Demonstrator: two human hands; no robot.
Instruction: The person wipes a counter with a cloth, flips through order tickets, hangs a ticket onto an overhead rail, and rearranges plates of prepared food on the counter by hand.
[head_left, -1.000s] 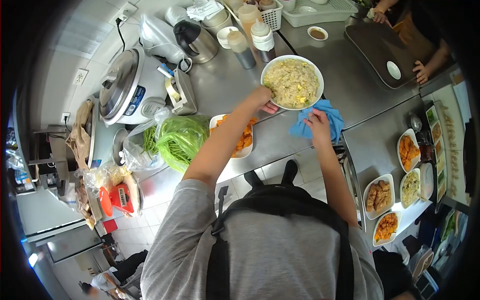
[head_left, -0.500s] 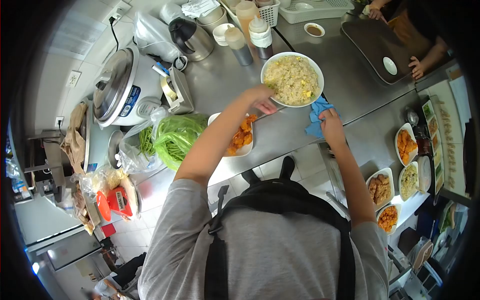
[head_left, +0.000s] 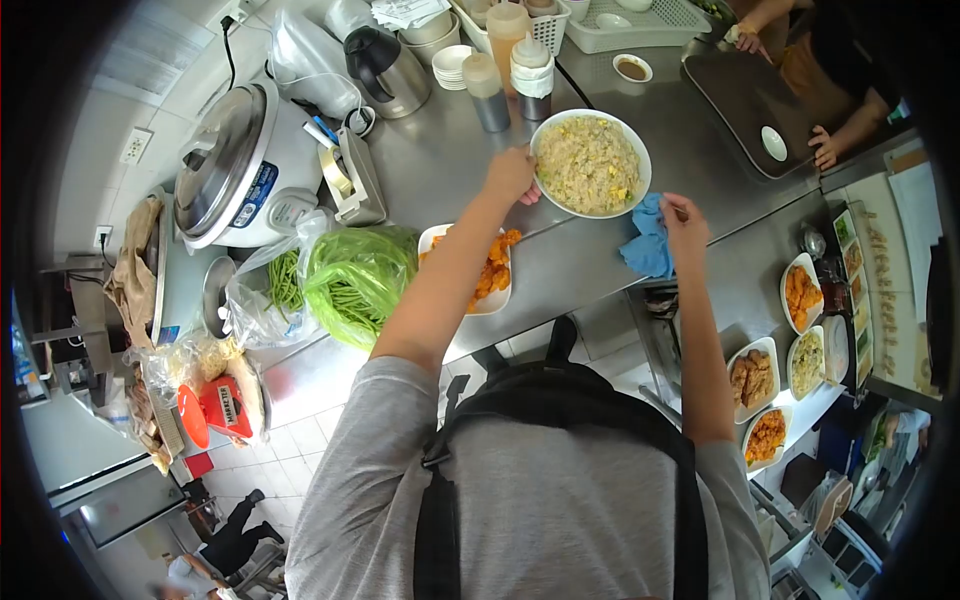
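Note:
A white bowl [head_left: 647,184] heaped with fried rice [head_left: 588,160] sits on the steel counter in front of me. My left hand [head_left: 513,176] is at its left rim, fingers curled in against the edge; the fingertips are partly hidden. My right hand [head_left: 686,224] pinches a crumpled blue cloth [head_left: 650,240], which hangs beside the bowl's lower right rim. Under my left forearm, a white dish [head_left: 431,238] of orange fried pieces [head_left: 492,277] is partly covered from view.
Sauce bottles [head_left: 487,92] and a steel jug [head_left: 387,72] stand behind. To the left are a rice cooker [head_left: 228,165], a tape dispenser [head_left: 357,185] and a green bag [head_left: 352,275] of beans. More filled dishes [head_left: 753,377] stand right. Another person's hand [head_left: 824,148] touches a dark tray [head_left: 735,100].
My left hand has gone from below the bowl's left side, fingers extended, to its rim with fingers curled. My right hand has shifted slightly right with the blue cloth.

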